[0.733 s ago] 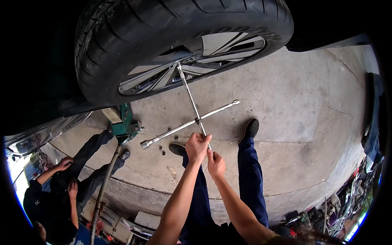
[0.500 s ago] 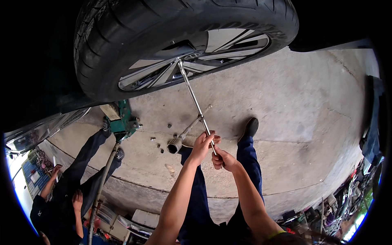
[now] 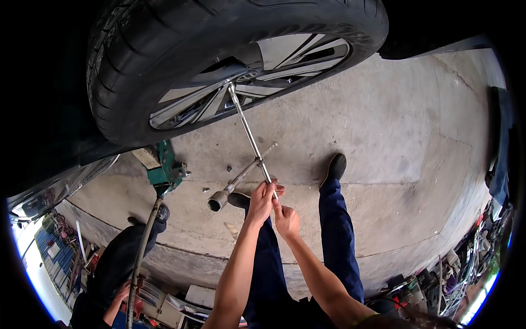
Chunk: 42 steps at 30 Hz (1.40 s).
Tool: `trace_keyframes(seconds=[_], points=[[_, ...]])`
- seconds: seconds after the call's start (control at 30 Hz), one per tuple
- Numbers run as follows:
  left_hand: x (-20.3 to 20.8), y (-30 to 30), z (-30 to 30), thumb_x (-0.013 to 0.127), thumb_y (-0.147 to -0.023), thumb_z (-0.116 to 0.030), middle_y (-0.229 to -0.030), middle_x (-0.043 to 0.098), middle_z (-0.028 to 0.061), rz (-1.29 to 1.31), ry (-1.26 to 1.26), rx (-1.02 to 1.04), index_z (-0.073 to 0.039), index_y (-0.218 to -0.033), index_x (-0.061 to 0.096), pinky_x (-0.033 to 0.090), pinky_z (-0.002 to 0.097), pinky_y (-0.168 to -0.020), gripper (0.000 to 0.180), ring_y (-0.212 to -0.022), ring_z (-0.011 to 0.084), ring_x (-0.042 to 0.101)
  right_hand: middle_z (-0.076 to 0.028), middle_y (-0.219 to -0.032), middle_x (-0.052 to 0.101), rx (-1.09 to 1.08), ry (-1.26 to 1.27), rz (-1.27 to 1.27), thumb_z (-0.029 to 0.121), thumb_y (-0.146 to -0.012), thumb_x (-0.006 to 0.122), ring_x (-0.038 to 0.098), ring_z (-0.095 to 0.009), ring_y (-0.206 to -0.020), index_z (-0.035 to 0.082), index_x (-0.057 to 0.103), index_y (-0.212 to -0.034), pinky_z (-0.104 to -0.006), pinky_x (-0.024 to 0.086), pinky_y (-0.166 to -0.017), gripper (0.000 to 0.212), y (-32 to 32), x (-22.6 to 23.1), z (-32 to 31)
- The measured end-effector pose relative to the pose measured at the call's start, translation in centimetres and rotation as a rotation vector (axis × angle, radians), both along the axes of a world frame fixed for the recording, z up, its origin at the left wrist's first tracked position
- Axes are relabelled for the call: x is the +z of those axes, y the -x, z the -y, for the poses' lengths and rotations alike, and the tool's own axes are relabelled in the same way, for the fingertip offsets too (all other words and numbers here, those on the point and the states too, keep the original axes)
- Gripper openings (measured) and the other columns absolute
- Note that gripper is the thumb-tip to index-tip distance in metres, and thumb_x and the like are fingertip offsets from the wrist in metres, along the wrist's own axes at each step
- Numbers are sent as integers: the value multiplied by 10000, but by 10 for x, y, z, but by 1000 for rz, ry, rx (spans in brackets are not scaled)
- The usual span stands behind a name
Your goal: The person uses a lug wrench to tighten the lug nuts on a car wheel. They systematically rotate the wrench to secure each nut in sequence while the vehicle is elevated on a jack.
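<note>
A cross-shaped wrench [image 3: 246, 127] spans the space between the wheel [image 3: 123, 107] and the person's hands, its far end at the silver spokes near the hub. The left hand [image 3: 261, 203] is curled round its near arm, fingertips showing past the bar on the right. Just beside it, on the right, the right hand [image 3: 287, 220] is closed about the near end, thumb along the metal; its other fingers are mostly hidden. A wide socket [image 3: 216, 202] on a cross arm hangs at left, above the concrete floor [image 3: 378, 131], where a small dark piece [image 3: 229, 168] lies.

The wrench looks stiff, fairly heavy and hard to damage; its smooth, shiny bars may slip in bare fingers. The near arm, well clear of the crossing, seems the best hold for leverage.
</note>
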State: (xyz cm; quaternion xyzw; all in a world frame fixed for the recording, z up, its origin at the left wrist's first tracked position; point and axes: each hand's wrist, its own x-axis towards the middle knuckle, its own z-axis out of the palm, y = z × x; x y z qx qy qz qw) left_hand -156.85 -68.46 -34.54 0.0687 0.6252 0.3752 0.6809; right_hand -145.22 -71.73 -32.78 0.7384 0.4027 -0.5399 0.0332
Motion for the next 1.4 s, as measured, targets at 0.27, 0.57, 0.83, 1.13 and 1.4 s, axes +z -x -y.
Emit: trace_keyframes(seconds=[0.27, 0.57, 0.83, 1.13, 1.4], points=[[5, -23, -21, 549, -1066, -176, -893, 725, 95, -198, 8, -131, 38, -1103, 617, 553, 288, -758, 228, -847, 173, 712, -266, -606, 542, 96, 98, -105, 728, -988, 406, 598, -448, -628, -31, 587, -638, -526, 455, -627, 855, -42, -15, -23], [105, -37, -99, 847, -845, -293, -1411, 466, 152, -893, -558, 451, 22, -1294, 477, 340, 454, -1142, 662, -1340, 264, 442, -235, -631, 573, 38, 173, -129, 721, -971, 471, 605, -415, -629, -22, 596, -684, -523, 461, -628, 807, -36, -14, -14], [-24, -97, -157, 849, -760, -413, -1445, 517, 175, -1394, -458, -818, -24, -1379, 477, 287, 556, -1191, 820, -1376, 386, 451, -73, -998, 627, -315, 170, -615, 424, -1020, 632, 563, -171, -930, 41, 620, -1109, -389, 493, -816, 394, -4, -19, 4], [65, -72, -12, 688, -979, -215, -1265, 678, 112, -373, -134, 150, -23, -1325, 572, 500, 421, -987, 413, -1120, 249, 664, -324, -995, 717, 105, 145, -262, 515, -926, 623, 719, -418, -1013, -16, 759, -984, -484, 545, -854, 551, -30, -53, 12], [11, 41, -1, 587, -953, -653, -1412, 591, 123, 492, -41, 1044, 16, -1416, 482, 386, 402, -1122, 821, -1329, 248, 527, -90, -531, 569, 15, 394, -275, 543, -923, 682, 601, -194, -487, 7, 611, -671, -401, 484, -522, 597, -17, -12, -21]])
